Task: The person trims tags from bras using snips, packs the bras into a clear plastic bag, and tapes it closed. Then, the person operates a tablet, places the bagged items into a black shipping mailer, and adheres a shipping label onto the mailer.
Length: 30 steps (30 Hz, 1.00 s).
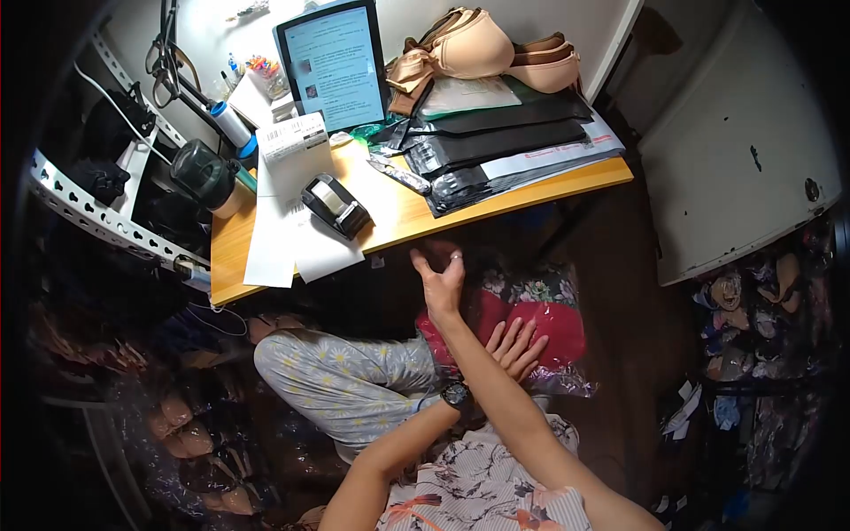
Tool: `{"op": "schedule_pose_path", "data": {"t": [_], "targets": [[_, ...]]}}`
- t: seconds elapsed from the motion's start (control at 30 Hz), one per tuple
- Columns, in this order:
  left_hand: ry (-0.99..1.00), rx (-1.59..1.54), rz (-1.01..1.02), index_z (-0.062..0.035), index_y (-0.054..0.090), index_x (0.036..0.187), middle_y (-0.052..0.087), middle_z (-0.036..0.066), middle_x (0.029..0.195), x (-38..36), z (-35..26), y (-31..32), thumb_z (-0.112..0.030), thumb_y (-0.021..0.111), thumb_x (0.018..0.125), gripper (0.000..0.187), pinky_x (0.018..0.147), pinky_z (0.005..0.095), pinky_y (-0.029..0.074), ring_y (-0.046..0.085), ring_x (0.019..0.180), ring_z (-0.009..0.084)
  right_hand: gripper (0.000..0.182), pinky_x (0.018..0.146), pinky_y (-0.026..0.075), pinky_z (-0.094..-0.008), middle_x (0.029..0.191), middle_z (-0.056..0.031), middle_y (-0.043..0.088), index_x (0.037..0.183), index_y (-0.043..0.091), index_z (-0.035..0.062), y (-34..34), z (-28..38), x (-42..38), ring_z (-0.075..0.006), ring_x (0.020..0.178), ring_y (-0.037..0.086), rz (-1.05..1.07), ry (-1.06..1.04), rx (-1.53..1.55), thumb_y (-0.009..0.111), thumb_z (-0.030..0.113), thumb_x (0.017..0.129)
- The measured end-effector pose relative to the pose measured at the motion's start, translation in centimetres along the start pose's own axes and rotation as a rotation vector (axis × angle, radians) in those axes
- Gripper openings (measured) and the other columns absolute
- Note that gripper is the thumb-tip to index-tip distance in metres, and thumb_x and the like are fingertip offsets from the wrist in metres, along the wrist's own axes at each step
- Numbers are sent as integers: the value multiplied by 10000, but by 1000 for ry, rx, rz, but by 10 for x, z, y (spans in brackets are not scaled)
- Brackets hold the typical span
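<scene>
A clear plastic bag (575, 385) lies across my lap, with a red garment (560, 329) in it that has rounded shapes like bra cups. My left hand (518, 350), the one with the black wristwatch (456, 395), rests flat on the bag with fingers spread. Crossing over it, my right arm reaches forward. My right hand (440, 281) is just below the desk's front edge, thumb and fingers apart, and I see nothing held in it. Dark floral fabric (540, 288) shows at the bag's far end.
On the wooden desk (398, 212) are a tape dispenser (335, 205), a label sheet (297, 142), a tablet (332, 71), black mailer bags (505, 137) and stacked beige bras (474, 46). A metal shelf frame (97, 212) stands left. Bagged garments lie on both sides; a white panel (735, 159) is at right.
</scene>
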State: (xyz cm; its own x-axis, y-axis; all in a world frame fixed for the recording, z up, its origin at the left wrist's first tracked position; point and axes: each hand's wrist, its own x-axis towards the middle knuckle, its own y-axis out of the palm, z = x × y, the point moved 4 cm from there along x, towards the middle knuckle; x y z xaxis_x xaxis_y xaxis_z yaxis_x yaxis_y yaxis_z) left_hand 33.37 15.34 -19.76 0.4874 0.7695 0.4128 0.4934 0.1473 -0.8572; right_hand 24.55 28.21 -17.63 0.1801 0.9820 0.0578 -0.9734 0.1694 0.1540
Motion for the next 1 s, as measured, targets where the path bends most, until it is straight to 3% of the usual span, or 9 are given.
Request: {"op": "schedule_pose_path", "data": {"t": [0.07, 0.27, 0.37, 0.53, 0.6, 0.67, 0.73, 0.83, 1.0], "targets": [[-29, -15, -14, -183, 409, 1351, 343, 116, 1429, 0, 1, -2, -318, 530, 867, 517, 1069, 481, 215, 302, 1326, 306, 368, 691, 480, -259, 815, -92, 605, 1051, 515, -28, 5, -4, 4, -139, 725, 581, -164, 10, 291, 709, 80, 758], [-33, -41, -42, -188, 412, 1347, 334, 107, 1435, 1, 2, 1, -315, 558, 849, 534, 1055, 470, 247, 316, 1320, 289, 442, 542, 454, -222, 720, -73, 600, 1099, 512, -43, -9, 25, -3, -103, 572, 549, -2, 210, 199, 727, 149, 765], [0, -20, 17, -160, 403, 1359, 285, 150, 1455, 1, 3, 3, -344, 493, 884, 517, 1085, 501, 164, 239, 1356, 324, 412, 477, 416, -191, 702, -43, 601, 1068, 542, -46, -14, 43, -12, -86, 517, 522, 47, 279, 107, 730, 164, 768], [41, 28, 18, -154, 407, 1357, 269, 150, 1461, -6, 6, 14, -358, 457, 895, 507, 1077, 511, 184, 231, 1358, 322, 179, 469, 429, -269, 689, -52, 623, 782, 650, 29, -16, 93, -15, -123, 522, 561, 66, -123, -227, 726, 186, 745], [0, 10, 62, -162, 395, 1364, 327, 116, 1438, -3, 10, 8, -391, 484, 870, 552, 1088, 496, 153, 239, 1356, 273, 210, 503, 457, -352, 752, -99, 639, 815, 650, 47, -27, 129, -39, -233, 600, 614, 884, -577, -713, 720, 221, 720], [18, -27, 121, -155, 404, 1359, 323, 129, 1436, -1, 13, 0, -379, 471, 880, 533, 1079, 503, 175, 250, 1348, 292, 254, 547, 475, -398, 791, -148, 631, 804, 626, 37, -102, 79, -57, -330, 696, 614, 1307, -672, -1096, 714, 253, 702], [35, -42, 241, -142, 422, 1348, 316, 155, 1434, -1, 14, -5, -355, 444, 898, 498, 1061, 519, 220, 273, 1333, 330, 349, 638, 499, -433, 713, -172, 636, 892, 611, 3, -143, 124, -50, -357, 673, 626, 1573, -253, -982, 673, 309, 738], [36, 10, 166, -151, 415, 1354, 349, 148, 1417, 2, 8, -7, -344, 480, 878, 518, 1073, 506, 198, 295, 1328, 314, 501, 634, 494, -437, 704, -179, 635, 982, 579, -1, -205, 82, -44, -363, 670, 627, 1353, -217, -1276, 720, 375, 683], [30, 61, 144, -152, 428, 1346, 380, 155, 1396, 4, 7, -12, -330, 501, 869, 514, 1071, 504, 205, 334, 1308, 317, 612, 588, 465, -435, 761, -142, 625, 826, 574, 31, -242, 88, -5, -337, 720, 630, 701, -258, -1497, 775, 527, 529]]}}
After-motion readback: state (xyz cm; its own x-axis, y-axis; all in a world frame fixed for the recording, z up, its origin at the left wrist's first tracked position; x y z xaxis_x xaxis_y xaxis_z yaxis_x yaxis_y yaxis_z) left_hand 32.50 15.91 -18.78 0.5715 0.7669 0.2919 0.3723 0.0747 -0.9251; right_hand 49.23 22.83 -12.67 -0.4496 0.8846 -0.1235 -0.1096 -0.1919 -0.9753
